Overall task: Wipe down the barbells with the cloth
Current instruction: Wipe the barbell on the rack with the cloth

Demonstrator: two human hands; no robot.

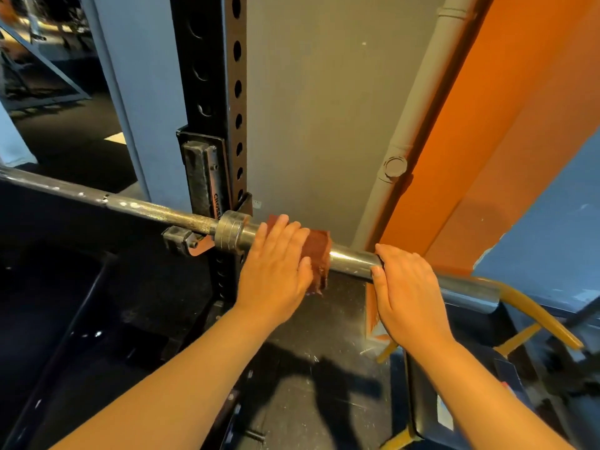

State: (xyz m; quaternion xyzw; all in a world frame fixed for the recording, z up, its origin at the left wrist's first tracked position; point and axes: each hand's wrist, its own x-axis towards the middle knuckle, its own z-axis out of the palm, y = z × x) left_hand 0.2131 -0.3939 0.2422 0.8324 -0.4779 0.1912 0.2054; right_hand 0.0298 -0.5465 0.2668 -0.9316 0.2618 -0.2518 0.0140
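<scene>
1. Rack upright (224, 92): black, perforated, vertical, standing before a grey wall. A drain pipe (418, 131) runs down that wall to the right of it.

2. Barbell (156, 211): lies across the view from upper left to lower right. Its shaft rests in the hook (181, 240) fixed to the upright. The steel sleeve (350, 256) projects to the right of the rack, over a dark floor.

3. My right hand (409, 287): grips the sleeve towards its outer end. Fingers are curled over the top and the thumb is set against the near side.

4. My left hand (276, 264): lies on the sleeve just right of the collar (232, 232). Fingers are extended and close together, pressing the cloth onto the metal. Whether the fingertips hook over the far side is hard to tell from this angle.

5. Cloth (319, 254): reddish brown, draped over the sleeve between my two hands. It lies partly under my left palm, with a loose edge hanging below the bar. It is apart from my right hand, with bare steel between them.
</scene>
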